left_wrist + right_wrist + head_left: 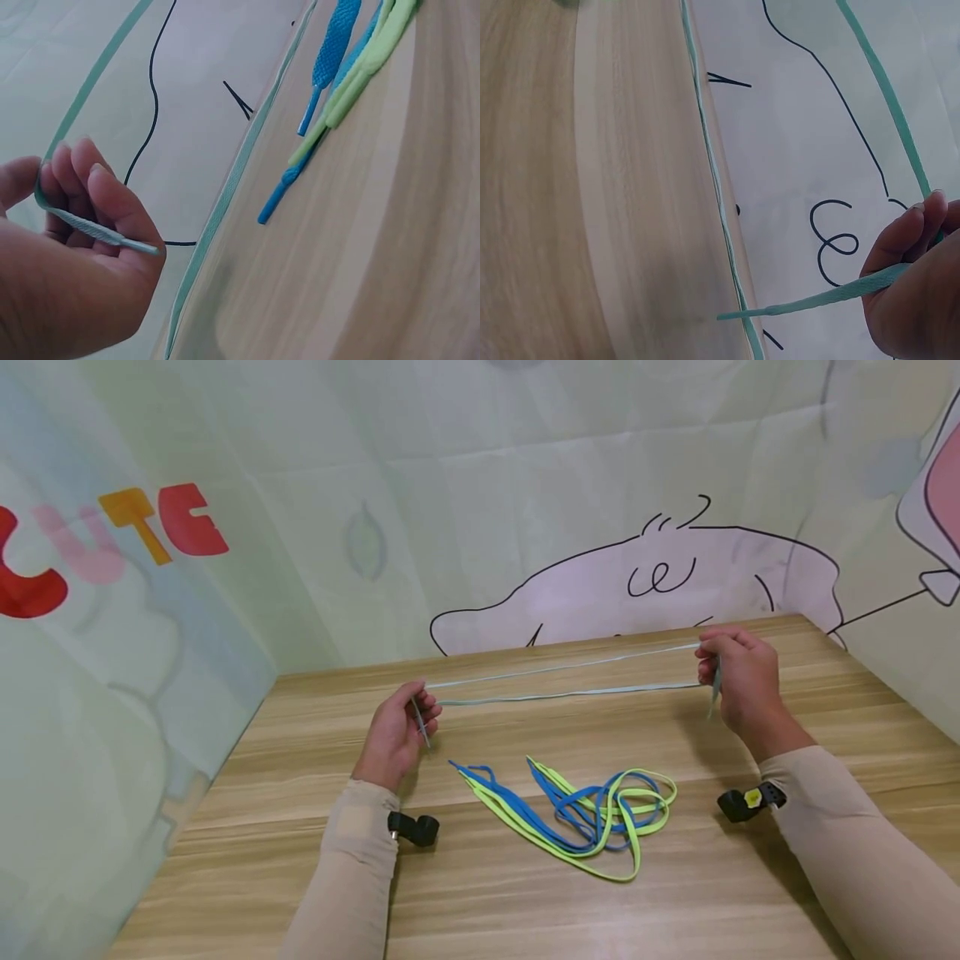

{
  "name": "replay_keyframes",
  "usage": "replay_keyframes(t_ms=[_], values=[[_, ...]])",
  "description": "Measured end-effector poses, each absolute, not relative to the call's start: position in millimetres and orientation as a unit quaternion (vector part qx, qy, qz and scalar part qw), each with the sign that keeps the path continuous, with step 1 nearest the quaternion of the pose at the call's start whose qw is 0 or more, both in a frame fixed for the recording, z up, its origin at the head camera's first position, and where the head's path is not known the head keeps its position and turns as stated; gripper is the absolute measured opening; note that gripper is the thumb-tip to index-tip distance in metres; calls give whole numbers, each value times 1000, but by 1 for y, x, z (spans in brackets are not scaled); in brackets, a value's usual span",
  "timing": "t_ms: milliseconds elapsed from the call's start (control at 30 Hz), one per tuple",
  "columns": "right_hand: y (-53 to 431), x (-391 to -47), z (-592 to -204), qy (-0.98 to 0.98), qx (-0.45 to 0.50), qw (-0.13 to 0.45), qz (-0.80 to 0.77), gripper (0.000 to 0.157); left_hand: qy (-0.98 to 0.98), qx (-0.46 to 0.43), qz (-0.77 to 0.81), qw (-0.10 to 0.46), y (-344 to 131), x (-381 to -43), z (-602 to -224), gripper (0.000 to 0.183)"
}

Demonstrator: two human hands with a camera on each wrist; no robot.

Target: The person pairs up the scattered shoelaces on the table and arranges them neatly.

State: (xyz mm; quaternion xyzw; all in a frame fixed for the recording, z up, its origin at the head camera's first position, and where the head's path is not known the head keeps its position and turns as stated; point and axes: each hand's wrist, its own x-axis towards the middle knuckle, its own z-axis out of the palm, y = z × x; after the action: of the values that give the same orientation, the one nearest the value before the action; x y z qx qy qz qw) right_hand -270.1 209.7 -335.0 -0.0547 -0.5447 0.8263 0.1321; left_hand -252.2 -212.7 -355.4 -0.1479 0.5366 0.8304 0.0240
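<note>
A pale teal shoelace (570, 694) stretches between the two hands over the far part of the table, in two strands. My left hand (396, 727) pinches one end between thumb and fingers; its tipped end (139, 246) lies across the curled fingers in the left wrist view. My right hand (746, 685) pinches the other end, and a short tail with its tip (742, 313) sticks out below that hand. Nearer me, between the forearms, blue shoelaces (335, 45) and yellow-green shoelaces (367, 64) lie loosely looped together on the table, their tips toward the left and back.
The wood-grain table (480, 918) ends at the back against a pale printed cloth (315, 543) with cartoon drawings and letters. More cloth hangs along the left and right sides. Small black devices (416, 829) are strapped at both wrists.
</note>
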Motion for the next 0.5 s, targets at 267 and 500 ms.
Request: replay_keyframes(t_ms=[267,500], values=[[217,-269,-339,-590,-75,115,796,14,541,-148,828,27,-213,-252,-356,21],[222,-270,-344,-646,-84,113,750,18,546,-148,824,30,-213,-253,-356,20]])
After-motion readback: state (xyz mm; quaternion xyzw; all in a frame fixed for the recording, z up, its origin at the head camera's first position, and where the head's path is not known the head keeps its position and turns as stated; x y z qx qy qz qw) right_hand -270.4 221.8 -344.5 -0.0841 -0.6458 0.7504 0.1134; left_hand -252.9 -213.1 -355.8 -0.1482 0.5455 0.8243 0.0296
